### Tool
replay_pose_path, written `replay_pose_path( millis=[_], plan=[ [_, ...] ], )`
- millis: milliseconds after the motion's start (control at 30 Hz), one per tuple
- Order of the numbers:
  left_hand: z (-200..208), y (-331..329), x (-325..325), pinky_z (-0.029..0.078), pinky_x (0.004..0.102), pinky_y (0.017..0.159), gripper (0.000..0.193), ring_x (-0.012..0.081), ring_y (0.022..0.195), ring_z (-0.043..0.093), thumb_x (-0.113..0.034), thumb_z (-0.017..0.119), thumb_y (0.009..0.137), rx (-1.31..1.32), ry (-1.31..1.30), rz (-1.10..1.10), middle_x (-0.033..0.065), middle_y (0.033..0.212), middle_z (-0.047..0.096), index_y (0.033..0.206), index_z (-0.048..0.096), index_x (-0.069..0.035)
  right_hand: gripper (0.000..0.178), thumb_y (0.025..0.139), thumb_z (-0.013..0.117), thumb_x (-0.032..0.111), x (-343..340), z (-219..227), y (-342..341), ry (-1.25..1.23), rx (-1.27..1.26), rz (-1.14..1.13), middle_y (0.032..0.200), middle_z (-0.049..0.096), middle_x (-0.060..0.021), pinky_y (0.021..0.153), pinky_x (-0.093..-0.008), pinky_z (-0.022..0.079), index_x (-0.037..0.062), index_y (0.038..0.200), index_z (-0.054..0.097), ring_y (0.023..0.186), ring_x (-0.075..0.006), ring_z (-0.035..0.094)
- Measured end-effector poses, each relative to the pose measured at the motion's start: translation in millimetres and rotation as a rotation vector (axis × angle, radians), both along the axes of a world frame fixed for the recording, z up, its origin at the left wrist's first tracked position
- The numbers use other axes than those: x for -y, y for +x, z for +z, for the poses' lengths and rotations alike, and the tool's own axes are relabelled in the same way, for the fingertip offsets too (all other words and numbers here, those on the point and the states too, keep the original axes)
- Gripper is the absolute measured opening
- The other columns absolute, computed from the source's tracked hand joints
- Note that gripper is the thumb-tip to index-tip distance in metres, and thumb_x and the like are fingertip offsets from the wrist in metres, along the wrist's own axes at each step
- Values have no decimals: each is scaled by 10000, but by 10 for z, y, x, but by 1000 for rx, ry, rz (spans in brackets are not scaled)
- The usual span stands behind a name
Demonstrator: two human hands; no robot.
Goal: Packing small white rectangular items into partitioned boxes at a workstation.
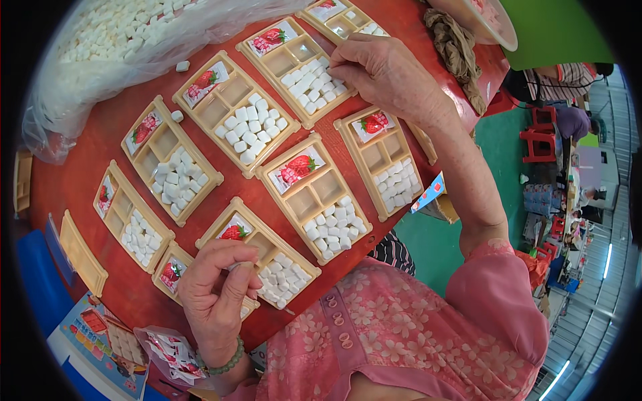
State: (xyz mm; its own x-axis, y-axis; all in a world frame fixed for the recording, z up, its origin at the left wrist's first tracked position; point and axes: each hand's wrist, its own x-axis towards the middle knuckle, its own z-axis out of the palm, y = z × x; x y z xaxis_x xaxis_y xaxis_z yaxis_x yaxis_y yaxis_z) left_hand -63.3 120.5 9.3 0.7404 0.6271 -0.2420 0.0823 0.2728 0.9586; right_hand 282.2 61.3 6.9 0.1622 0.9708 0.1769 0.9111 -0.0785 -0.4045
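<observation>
Over the tray nearest me (pixel 302 262), my left hand (pixel 217 284) hovers with its fingers curled toward the thumb. A bit of white shows between them, too hidden to name. My right hand (pixel 384 73) reaches to a far tray (pixel 267 65), fingertips pinched at the edge of its white marshmallows (pixel 313 85); what they hold, if anything, is hidden. Each beige tray has one large compartment filled with marshmallows, two small bare compartments and a sachet with a strawberry picture (pixel 297 168) in a corner section.
Several similar trays (pixel 170 157) cover the red table (pixel 80 134). A big clear plastic bag of marshmallows (pixel 127 30) lies at the far left. Crumpled brown cloth (pixel 455 57) and a bowl (pixel 498 30) stand far right. A bag of sachets (pixel 170 354) is near my left wrist.
</observation>
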Motion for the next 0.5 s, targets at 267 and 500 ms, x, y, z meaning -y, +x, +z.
replay_pose_path(
  millis=[267, 500],
  plan=[
    [-16, -5, -2, 499, 193, 553, 123, 93, 682, 622, 17, 614, 936, -13, 15, 7, 119, 1045, 636, 1036, 682, 40, 113, 903, 666, 81, 23, 41, 0, -16, 5, -17, 891, 670, -140, 746, -366, 527, -2, 980, 662, 833, -310, 665],
    [-3, -25, -28, 480, 193, 542, 128, 93, 679, 619, 0, 623, 935, 24, -74, -17, 120, 1052, 629, 1039, 678, 49, 101, 900, 668, 67, 44, 61, -59, -5, 19, -3, 890, 665, -131, 725, -359, 522, 6, 979, 654, 815, -279, 665]
  ],
)
